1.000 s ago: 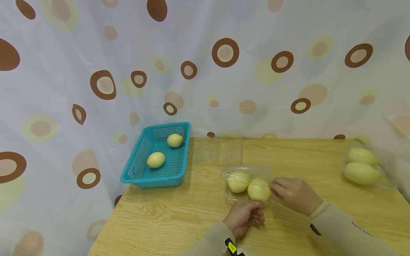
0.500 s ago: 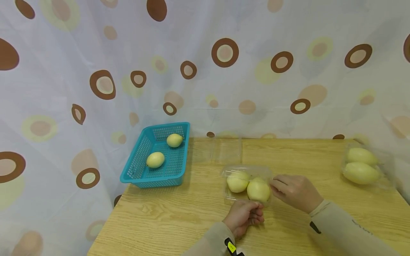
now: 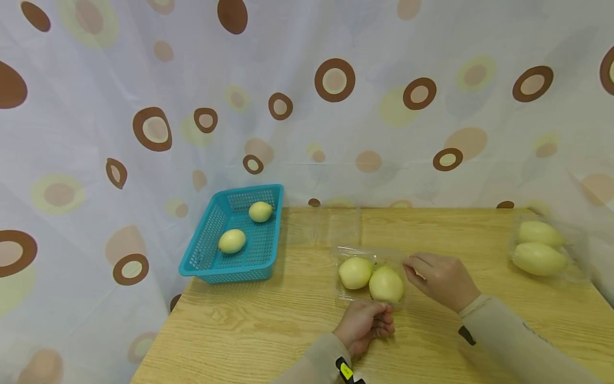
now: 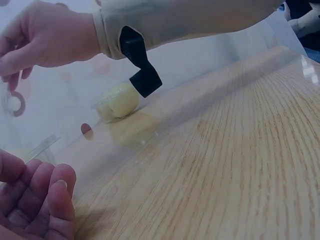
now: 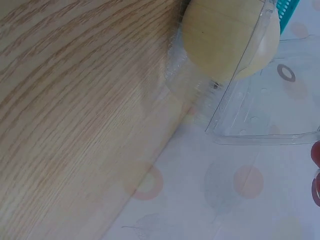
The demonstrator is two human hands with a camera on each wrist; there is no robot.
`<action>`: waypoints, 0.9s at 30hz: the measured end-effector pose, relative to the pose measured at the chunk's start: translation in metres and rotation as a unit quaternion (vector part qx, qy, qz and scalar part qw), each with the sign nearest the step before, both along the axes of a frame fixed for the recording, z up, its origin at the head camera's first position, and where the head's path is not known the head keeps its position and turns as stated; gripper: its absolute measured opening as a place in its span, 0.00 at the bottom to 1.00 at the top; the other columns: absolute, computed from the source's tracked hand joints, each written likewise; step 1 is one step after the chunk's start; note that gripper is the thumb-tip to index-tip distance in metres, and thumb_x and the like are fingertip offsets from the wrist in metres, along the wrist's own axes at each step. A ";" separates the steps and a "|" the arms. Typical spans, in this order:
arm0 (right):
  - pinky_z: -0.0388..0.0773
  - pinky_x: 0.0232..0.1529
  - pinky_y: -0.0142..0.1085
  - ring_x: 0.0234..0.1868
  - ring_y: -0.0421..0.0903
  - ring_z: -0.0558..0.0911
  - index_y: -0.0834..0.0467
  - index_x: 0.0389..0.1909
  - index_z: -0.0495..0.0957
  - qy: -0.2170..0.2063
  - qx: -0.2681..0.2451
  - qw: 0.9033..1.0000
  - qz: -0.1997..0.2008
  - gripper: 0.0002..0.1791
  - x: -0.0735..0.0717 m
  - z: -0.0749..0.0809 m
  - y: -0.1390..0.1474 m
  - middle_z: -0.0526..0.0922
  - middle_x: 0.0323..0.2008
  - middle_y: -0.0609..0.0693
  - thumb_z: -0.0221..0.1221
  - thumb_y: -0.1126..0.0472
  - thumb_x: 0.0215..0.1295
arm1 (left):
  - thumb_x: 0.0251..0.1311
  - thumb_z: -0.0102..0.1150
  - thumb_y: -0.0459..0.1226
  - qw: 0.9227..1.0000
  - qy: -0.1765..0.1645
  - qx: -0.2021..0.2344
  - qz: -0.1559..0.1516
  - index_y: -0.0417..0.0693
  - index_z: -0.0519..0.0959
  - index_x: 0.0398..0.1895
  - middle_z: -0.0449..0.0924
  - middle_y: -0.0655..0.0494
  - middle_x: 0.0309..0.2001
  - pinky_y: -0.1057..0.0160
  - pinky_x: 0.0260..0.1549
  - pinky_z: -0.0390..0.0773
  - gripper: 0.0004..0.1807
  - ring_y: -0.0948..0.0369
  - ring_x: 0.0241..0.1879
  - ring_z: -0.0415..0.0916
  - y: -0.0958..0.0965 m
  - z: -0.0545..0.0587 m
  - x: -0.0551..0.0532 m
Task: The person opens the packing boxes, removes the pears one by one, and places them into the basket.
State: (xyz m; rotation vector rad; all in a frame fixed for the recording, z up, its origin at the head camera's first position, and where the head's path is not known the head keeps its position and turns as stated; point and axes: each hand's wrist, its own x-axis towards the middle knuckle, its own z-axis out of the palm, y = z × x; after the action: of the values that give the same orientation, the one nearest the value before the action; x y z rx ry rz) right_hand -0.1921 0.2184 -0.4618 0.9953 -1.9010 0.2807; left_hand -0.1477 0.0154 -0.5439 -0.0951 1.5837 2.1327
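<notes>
Two pale yellow pears, a left one (image 3: 355,273) and a right one (image 3: 386,285), sit in a clear plastic clamshell box (image 3: 339,292) on the table in the head view. My left hand (image 3: 365,326) pinches the box's near edge between thumb and finger, its other fingers curled below. At the box's right side, my right hand (image 3: 443,280) pinches the corner of the hinged lid (image 5: 270,112), which stands tilted up off the pears. The right wrist view has only red fingertips (image 5: 316,154) of that hand at the lid's edge.
A blue plastic basket (image 3: 276,226) with two pears stands at the back left. Beside it lies another clear box (image 3: 338,226), open. At the far right is a clear box with two pears (image 3: 539,258). A patterned curtain (image 3: 307,128) hangs behind the wooden table (image 3: 249,330).
My right hand has risen a little, and the lid has tilted further up and back from the pears. My left hand stays at the box's near edge.
</notes>
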 end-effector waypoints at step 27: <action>0.82 0.26 0.40 0.27 0.44 0.84 0.58 0.38 0.85 -0.194 -0.169 0.963 -0.083 0.08 -0.036 0.002 0.006 0.86 0.30 0.49 0.67 0.66 0.57 | 0.61 0.57 0.36 1.000 0.005 0.015 -0.007 0.29 0.81 0.38 0.78 0.55 0.22 0.67 0.21 0.76 0.15 0.62 0.21 0.78 -0.001 0.001 0.000</action>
State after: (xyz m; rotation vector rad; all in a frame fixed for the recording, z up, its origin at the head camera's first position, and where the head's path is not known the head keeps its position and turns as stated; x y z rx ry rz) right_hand -0.2277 0.2243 -0.4597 0.5748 -2.1756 0.7179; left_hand -0.1472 0.0144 -0.5432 -0.0631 1.5521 2.1496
